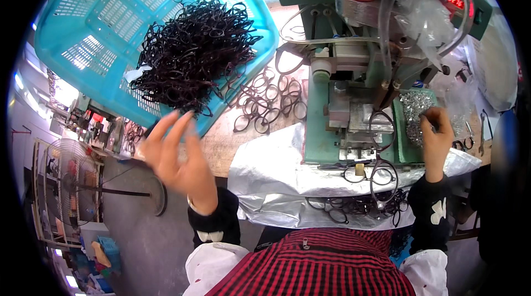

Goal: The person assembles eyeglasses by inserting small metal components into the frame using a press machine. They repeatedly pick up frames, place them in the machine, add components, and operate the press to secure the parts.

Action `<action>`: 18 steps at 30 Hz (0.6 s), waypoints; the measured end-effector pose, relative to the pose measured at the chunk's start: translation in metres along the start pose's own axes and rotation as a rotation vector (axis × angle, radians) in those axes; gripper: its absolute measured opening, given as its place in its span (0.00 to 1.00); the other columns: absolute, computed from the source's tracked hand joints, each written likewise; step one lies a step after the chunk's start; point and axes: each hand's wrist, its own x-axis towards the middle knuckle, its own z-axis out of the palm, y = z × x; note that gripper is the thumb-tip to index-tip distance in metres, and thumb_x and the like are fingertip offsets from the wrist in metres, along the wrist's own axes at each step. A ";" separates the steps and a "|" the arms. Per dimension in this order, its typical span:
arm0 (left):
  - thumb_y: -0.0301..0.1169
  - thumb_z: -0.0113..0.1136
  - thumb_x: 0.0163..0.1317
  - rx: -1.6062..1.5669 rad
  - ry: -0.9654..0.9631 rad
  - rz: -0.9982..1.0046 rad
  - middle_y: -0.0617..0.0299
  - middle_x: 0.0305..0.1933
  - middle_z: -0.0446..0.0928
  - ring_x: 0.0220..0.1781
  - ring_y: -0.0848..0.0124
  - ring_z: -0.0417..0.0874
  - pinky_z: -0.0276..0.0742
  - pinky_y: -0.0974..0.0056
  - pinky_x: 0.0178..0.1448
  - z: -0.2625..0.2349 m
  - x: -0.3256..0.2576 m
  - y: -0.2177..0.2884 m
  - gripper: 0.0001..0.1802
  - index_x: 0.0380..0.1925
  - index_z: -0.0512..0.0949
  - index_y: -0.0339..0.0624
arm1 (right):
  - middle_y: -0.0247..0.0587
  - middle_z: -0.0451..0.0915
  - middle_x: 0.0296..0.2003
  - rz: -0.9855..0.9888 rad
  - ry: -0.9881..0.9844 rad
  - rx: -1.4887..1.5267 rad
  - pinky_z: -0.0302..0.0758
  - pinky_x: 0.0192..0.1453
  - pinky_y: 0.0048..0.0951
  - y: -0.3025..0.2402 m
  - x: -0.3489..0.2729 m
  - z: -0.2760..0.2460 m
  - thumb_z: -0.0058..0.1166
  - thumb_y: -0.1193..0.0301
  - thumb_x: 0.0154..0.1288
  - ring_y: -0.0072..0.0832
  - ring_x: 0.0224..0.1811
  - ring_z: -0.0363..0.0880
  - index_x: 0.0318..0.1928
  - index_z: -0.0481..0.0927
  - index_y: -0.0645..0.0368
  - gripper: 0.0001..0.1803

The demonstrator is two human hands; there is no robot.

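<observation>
My left hand [182,160] is raised at the near edge of the blue plastic basket [105,83], fingers apart and slightly blurred, with nothing seen in it. A tangled heap of dark eyeglass frames [188,52] fills part of the basket. My right hand [438,130] is over the green tray [408,155] of small shiny metal parts [416,105]. Its fingertips are pinched together, and what they hold cannot be made out. Between my hands, one dark eyeglass frame [394,141] stretches from the machine's metal fixture [371,119] toward me.
The green bench machine [321,141] has hoses and a red display. Loose eyeglass frames [265,102] lie left of it. More frames [354,207] rest on silver sheeting [265,180]. Scissors [464,142] lie at right; a standing fan [72,182] is at far left.
</observation>
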 end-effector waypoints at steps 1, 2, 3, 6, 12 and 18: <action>0.17 0.68 0.51 0.078 -0.092 0.051 0.59 0.52 0.80 0.49 0.59 0.74 0.69 0.58 0.55 0.014 0.001 -0.006 0.11 0.34 0.87 0.44 | 0.32 0.80 0.34 -0.043 -0.008 0.019 0.73 0.49 0.23 -0.007 0.001 0.005 0.56 0.81 0.61 0.20 0.38 0.77 0.39 0.79 0.63 0.06; 0.22 0.72 0.50 0.009 -0.209 0.017 0.62 0.56 0.80 0.52 0.59 0.72 0.65 0.57 0.59 0.034 -0.007 -0.017 0.08 0.31 0.88 0.47 | 0.33 0.81 0.34 -0.029 -0.025 0.048 0.73 0.49 0.23 -0.010 0.003 0.010 0.56 0.81 0.61 0.21 0.39 0.78 0.40 0.79 0.64 0.07; 0.27 0.74 0.50 0.013 -0.333 0.023 0.57 0.57 0.80 0.53 0.58 0.73 0.66 0.56 0.60 0.056 -0.019 -0.030 0.07 0.31 0.89 0.47 | 0.34 0.82 0.34 -0.022 -0.027 0.050 0.73 0.49 0.23 -0.016 0.005 0.013 0.56 0.81 0.61 0.21 0.39 0.79 0.41 0.80 0.64 0.07; 0.45 0.77 0.47 0.362 -0.615 0.059 0.54 0.62 0.76 0.55 0.52 0.72 0.64 0.49 0.64 0.113 -0.075 -0.053 0.14 0.26 0.87 0.48 | 0.36 0.84 0.35 0.059 -0.047 0.063 0.75 0.49 0.24 -0.023 0.004 0.019 0.59 0.79 0.63 0.22 0.40 0.81 0.42 0.82 0.66 0.07; 0.30 0.65 0.62 0.063 -0.408 -0.058 0.51 0.51 0.83 0.41 0.57 0.80 0.75 0.57 0.50 0.098 -0.078 -0.085 0.07 0.37 0.85 0.39 | 0.38 0.85 0.39 0.119 0.138 -0.107 0.74 0.51 0.24 -0.008 -0.037 -0.028 0.59 0.80 0.63 0.25 0.43 0.82 0.41 0.83 0.67 0.07; 0.35 0.47 0.78 -0.682 -0.365 -0.634 0.61 0.40 0.80 0.40 0.77 0.83 0.82 0.74 0.33 0.068 -0.036 -0.037 0.09 0.45 0.72 0.42 | 0.38 0.83 0.38 0.028 0.074 -0.035 0.72 0.52 0.24 -0.040 -0.050 -0.039 0.59 0.82 0.60 0.25 0.44 0.80 0.41 0.83 0.67 0.08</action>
